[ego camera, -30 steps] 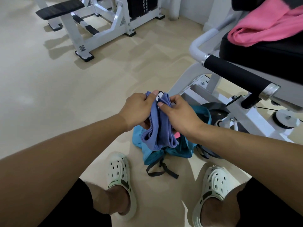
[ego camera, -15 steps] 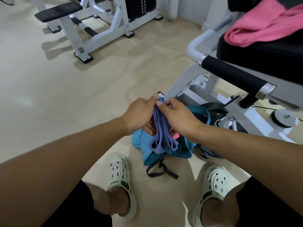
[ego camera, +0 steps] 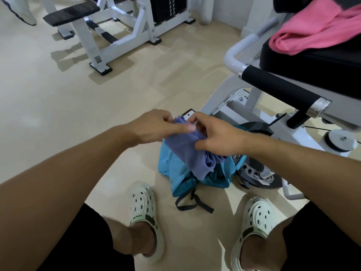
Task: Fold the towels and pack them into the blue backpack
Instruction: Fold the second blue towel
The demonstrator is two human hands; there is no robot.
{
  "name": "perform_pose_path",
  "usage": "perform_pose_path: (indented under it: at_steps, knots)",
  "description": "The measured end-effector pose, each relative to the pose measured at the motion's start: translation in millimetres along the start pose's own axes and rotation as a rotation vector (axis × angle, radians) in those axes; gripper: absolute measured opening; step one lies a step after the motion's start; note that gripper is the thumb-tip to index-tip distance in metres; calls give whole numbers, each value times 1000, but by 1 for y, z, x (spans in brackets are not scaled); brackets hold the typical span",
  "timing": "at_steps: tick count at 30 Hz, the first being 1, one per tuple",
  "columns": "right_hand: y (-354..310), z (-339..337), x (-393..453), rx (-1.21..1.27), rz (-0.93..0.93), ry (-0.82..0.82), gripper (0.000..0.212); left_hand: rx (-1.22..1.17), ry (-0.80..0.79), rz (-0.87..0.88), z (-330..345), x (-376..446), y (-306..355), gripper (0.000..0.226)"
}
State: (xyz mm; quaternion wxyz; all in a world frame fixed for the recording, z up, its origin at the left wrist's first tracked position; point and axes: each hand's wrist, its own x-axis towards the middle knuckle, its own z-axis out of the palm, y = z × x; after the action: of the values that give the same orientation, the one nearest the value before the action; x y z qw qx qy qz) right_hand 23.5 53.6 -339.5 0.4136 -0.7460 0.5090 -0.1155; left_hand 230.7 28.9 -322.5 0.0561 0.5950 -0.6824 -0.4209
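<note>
A: Holding the folded purple towel (ego camera: 192,151) above the blue backpack (ego camera: 179,173) — is that the state logged?

B: Yes. Left hand (ego camera: 154,126) pinches the towel's upper end, thumb laid across the cloth. Right hand (ego camera: 216,133) grips the same bundle from the other side, fingers curled over its top. Neither hand is free.

A: Position of the towel relative to the bag?

B: Directly over the backpack, which sits on the floor between the two white clogs. The towel's long axis runs from the hands down and toward the person, its folded lower end touching or just above the bag's mouth; contact cannot be told. Both hands are about equally near the opening, the right slightly more over it.

A: Difference from the half-second-earlier frame?

B: The bundle then hung more upright and narrow between the hands; now it is tilted and spread wider, and the hands sit a little farther apart.

A: Remaining?

B: Judged: towel not yet inside. A pink towel (ego camera: 312,30) lies on the black seat pad (ego camera: 312,63) of the machine, well apart.
</note>
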Motion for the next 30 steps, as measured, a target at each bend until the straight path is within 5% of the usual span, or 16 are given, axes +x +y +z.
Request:
perform_pose_path:
  at_steps: [3,7,15,21,26,30]
  knots:
    - [4,-13,1,83,-44,-111,41,121,-51,104,-4,-4,-9,70]
    - [8,-22,-3,101,-93,-156,41,9,-124,257,5,0,-10,32]
    - [22,-30,-6,-275,2,-255,42,-181,-252,220,2,-3,-11,28]
    - [22,-37,-1,-357,18,-187,34,-295,-226,178,-1,-1,-11,20]
    - [13,-25,-5,-191,-66,-86,37,-347,-200,177,5,-1,-5,12]
    - [11,-26,-3,-53,-59,-19,28,-351,-75,83,1,1,-2,48]
